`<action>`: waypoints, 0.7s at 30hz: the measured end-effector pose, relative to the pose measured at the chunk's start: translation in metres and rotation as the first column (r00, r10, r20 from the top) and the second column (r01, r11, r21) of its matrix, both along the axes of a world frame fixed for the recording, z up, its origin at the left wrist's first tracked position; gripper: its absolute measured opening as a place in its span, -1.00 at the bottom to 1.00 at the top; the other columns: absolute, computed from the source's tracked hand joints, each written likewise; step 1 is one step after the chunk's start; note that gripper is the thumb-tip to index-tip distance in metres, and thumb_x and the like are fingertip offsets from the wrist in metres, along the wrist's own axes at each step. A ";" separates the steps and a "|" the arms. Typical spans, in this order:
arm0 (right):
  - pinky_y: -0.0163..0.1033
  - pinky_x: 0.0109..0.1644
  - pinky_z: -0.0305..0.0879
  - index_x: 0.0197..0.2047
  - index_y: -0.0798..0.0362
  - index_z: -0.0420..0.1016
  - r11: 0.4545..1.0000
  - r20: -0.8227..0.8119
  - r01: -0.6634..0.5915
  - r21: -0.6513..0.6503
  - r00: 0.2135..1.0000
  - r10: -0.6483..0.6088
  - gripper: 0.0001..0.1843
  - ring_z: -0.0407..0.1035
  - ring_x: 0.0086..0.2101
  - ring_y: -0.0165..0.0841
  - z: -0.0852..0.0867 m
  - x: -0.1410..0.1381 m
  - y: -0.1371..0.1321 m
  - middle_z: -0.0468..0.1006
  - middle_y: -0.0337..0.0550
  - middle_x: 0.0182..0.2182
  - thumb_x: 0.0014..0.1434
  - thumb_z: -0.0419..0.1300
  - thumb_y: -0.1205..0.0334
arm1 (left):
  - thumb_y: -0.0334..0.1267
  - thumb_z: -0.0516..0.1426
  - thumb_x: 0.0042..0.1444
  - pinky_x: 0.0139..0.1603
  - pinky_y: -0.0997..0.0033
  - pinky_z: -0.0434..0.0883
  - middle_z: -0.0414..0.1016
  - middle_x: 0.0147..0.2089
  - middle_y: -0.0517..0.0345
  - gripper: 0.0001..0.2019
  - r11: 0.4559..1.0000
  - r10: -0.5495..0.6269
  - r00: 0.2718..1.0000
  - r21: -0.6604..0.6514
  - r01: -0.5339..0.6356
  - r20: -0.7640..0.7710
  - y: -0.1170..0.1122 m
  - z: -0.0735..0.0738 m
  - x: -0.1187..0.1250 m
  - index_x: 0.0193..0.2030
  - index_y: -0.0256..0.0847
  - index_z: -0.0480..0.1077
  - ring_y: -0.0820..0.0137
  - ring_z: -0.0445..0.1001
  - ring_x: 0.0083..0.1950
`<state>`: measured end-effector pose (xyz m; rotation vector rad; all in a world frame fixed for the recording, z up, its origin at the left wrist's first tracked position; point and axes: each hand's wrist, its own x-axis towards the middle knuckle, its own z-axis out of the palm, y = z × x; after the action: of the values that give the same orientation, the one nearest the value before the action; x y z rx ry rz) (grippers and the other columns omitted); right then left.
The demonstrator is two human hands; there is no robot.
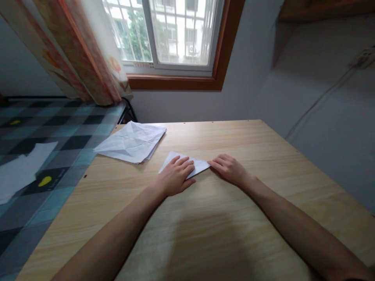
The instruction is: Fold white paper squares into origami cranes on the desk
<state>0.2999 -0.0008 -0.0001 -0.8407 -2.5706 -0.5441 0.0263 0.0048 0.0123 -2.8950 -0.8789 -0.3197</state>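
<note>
A folded sheet of white paper (200,165), roughly triangular, lies on the wooden table (205,218). My left hand (177,175) rests flat on top of it, fingers spread and pointing away from me. The palm hides much of the paper's left and near side. At the paper's pointed right end, my right hand (227,167) has its fingers pressed together on the tip. The hand covers that tip, so the exact grip there is partly hidden.
Several creased white sheets (134,142) lie stacked at the table's far left corner. Left of the table, more white paper (23,169) lies on a bed with a checked cover (70,142). A curtained window (181,35) is ahead; a wall (331,117) borders the right.
</note>
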 end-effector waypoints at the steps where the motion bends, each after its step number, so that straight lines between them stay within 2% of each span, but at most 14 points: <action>1: -0.18 -0.19 0.23 -0.02 0.12 0.48 0.999 -0.058 -0.017 0.032 0.998 0.019 -0.81 0.33 -0.31 -0.29 0.000 -0.001 -0.002 0.55 -0.09 -0.34 0.35 0.10 0.32 | -0.10 0.04 0.31 0.27 -0.01 0.22 0.49 0.17 -0.10 -0.69 0.998 -0.002 1.000 0.061 0.002 0.004 -0.001 0.001 0.000 -0.01 -0.27 0.43 0.06 0.36 0.26; 4: -0.14 -0.15 0.26 0.14 0.08 0.37 0.988 -0.251 -0.024 0.153 0.966 0.062 -0.65 0.32 -0.27 -0.27 0.002 -0.007 -0.009 0.53 -0.09 -0.28 0.31 0.08 0.40 | -0.27 0.07 0.25 0.02 0.08 0.35 0.56 -0.10 -0.11 -0.82 0.971 0.034 0.999 0.235 -0.037 0.017 -0.009 0.005 0.004 -0.19 -0.28 0.47 0.10 0.47 0.02; 6: -0.12 -0.11 0.30 0.22 0.00 0.29 0.968 -0.377 0.026 0.251 0.924 0.073 -0.55 0.33 -0.23 -0.27 0.001 -0.011 -0.013 0.50 -0.10 -0.24 0.29 0.08 0.43 | -0.31 0.09 0.19 -0.16 0.15 0.35 0.52 -0.25 -0.07 -0.86 0.951 0.107 0.992 0.284 -0.124 0.074 -0.015 0.011 0.008 -0.28 -0.27 0.46 0.14 0.47 -0.15; 8: -0.08 -0.04 0.34 0.29 -0.08 0.20 0.942 -0.475 0.104 0.319 0.878 0.064 -0.45 0.34 -0.14 -0.24 -0.001 -0.013 -0.016 0.46 -0.07 -0.14 0.27 0.13 0.39 | -0.29 0.07 0.20 -0.27 0.22 0.31 0.46 -0.35 -0.01 -0.83 0.943 0.188 0.955 0.231 -0.241 0.229 -0.019 0.021 0.012 -0.37 -0.25 0.43 0.21 0.42 -0.28; 9: -0.04 0.00 0.35 0.32 -0.10 0.15 0.932 -0.501 0.133 0.336 0.863 0.057 -0.40 0.34 -0.08 -0.21 -0.003 -0.014 -0.017 0.43 -0.04 -0.07 0.25 0.17 0.35 | -0.28 0.04 0.22 -0.32 0.27 0.28 0.41 -0.40 0.04 -0.78 0.944 0.228 0.912 0.152 -0.293 0.342 -0.021 0.026 0.013 -0.42 -0.23 0.39 0.27 0.39 -0.34; 10: 0.01 0.04 0.35 0.34 -0.11 0.11 0.926 -0.512 0.150 0.346 0.857 0.053 -0.35 0.33 -0.01 -0.17 -0.005 -0.015 -0.017 0.39 -0.01 0.00 0.24 0.21 0.29 | -0.26 0.01 0.25 -0.37 0.32 0.24 0.36 -0.45 0.10 -0.73 0.942 0.280 0.841 0.037 -0.335 0.463 -0.021 0.032 0.015 -0.48 -0.21 0.34 0.34 0.33 -0.41; 11: 0.05 0.08 0.35 0.36 -0.13 0.07 0.925 -0.504 0.152 0.349 0.862 0.049 -0.30 0.30 0.05 -0.13 -0.007 -0.016 -0.017 0.34 0.02 0.08 0.23 0.25 0.23 | -0.21 -0.01 0.27 -0.42 0.36 0.20 0.29 -0.50 0.16 -0.68 0.929 0.346 0.740 -0.101 -0.356 0.577 -0.020 0.037 0.016 -0.52 -0.19 0.27 0.39 0.28 -0.47; 13: 0.13 0.16 0.31 0.37 -0.18 0.00 0.936 -0.447 0.117 0.331 0.894 0.046 -0.24 0.24 0.17 -0.08 -0.011 -0.017 -0.018 0.24 0.04 0.22 0.21 0.28 0.09 | -0.11 -0.05 0.28 -0.49 0.42 0.13 0.15 -0.57 0.26 -0.63 0.864 0.499 0.464 -0.381 -0.329 0.732 -0.017 0.044 0.017 -0.55 -0.16 0.15 0.45 0.17 -0.53; 14: 0.16 0.20 0.28 0.37 -0.20 -0.01 0.946 -0.409 0.089 0.311 0.911 0.048 -0.23 0.20 0.22 -0.06 -0.011 -0.018 -0.019 0.20 0.03 0.27 0.22 0.28 0.06 | -0.07 -0.07 0.28 -0.52 0.44 0.12 0.10 -0.59 0.29 -0.63 0.824 0.565 0.339 -0.495 -0.275 0.753 -0.014 0.045 0.018 -0.53 -0.15 0.13 0.46 0.13 -0.55; 15: 0.18 0.24 0.24 0.37 -0.22 -0.01 0.956 -0.372 0.057 0.287 0.927 0.056 -0.26 0.16 0.26 -0.07 -0.011 -0.019 -0.020 0.18 0.00 0.30 0.23 0.26 0.05 | -0.04 -0.08 0.27 -0.53 0.45 0.11 0.08 -0.60 0.31 -0.64 0.784 0.621 0.252 -0.582 -0.218 0.742 -0.012 0.044 0.019 -0.52 -0.14 0.13 0.46 0.11 -0.56; 16: 0.19 0.27 0.20 0.36 -0.23 0.02 0.965 -0.336 0.026 0.261 0.939 0.065 -0.30 0.14 0.29 -0.08 -0.010 -0.020 -0.021 0.20 -0.02 0.31 0.25 0.24 0.07 | -0.02 -0.07 0.24 -0.55 0.46 0.10 0.07 -0.61 0.33 -0.65 0.742 0.670 0.214 -0.650 -0.165 0.711 -0.009 0.042 0.020 -0.51 -0.14 0.14 0.47 0.09 -0.57; 17: 0.19 0.30 0.16 0.34 -0.23 0.07 0.973 -0.304 0.002 0.229 0.950 0.070 -0.35 0.12 0.31 -0.09 -0.009 -0.021 -0.023 0.24 -0.05 0.31 0.27 0.22 0.10 | -0.01 -0.04 0.21 -0.56 0.47 0.10 0.06 -0.63 0.33 -0.66 0.695 0.715 0.225 -0.708 -0.125 0.661 -0.006 0.039 0.020 -0.51 -0.14 0.15 0.47 0.09 -0.58; 18: 0.19 0.33 0.12 0.32 -0.21 0.13 0.981 -0.276 -0.017 0.196 0.959 0.072 -0.41 0.11 0.32 -0.10 -0.007 -0.021 -0.024 0.30 -0.06 0.29 0.29 0.20 0.13 | -0.01 -0.02 0.18 -0.57 0.47 0.09 0.07 -0.64 0.33 -0.66 0.641 0.753 0.276 -0.762 -0.097 0.598 -0.004 0.035 0.021 -0.53 -0.14 0.16 0.47 0.09 -0.59; 21: 0.15 0.34 0.11 0.25 -0.11 0.31 0.995 -0.200 -0.082 0.064 0.975 0.093 -0.57 0.18 0.29 -0.12 -0.004 -0.021 -0.027 0.46 -0.05 0.19 0.33 0.12 0.22 | 0.03 0.00 0.15 -0.55 0.45 0.12 0.12 -0.67 0.29 -0.60 0.492 0.758 0.534 -0.866 -0.092 0.374 0.001 0.024 0.019 -0.59 -0.16 0.20 0.46 0.13 -0.61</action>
<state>0.2784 -0.0279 -0.0038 -0.7204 -2.3831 -0.4750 0.0455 0.0054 0.0361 -2.8632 -2.4957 -1.4607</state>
